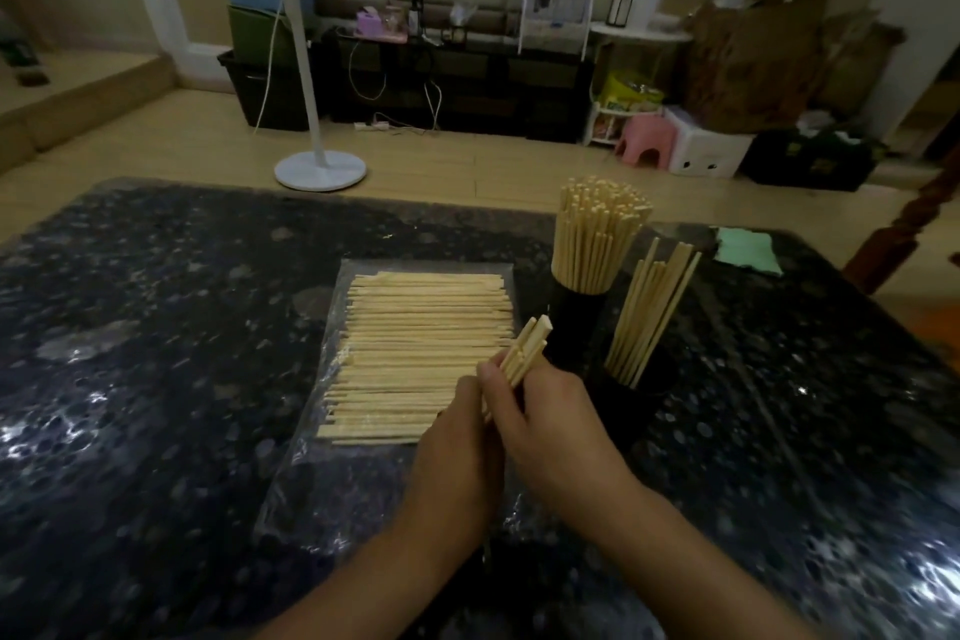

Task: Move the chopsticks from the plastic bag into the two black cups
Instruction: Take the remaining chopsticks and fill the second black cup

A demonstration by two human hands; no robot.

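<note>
My left hand [457,437] and right hand [545,418] both grip a small chopstick bundle [527,351] just beside the near black cup [641,392]; the plastic bag [415,359] lies left of it.

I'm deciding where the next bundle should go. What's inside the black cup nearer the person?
The nearer black cup holds a sparse handful of chopsticks leaning right, with room left. Its dark interior hides their lower ends.
</note>
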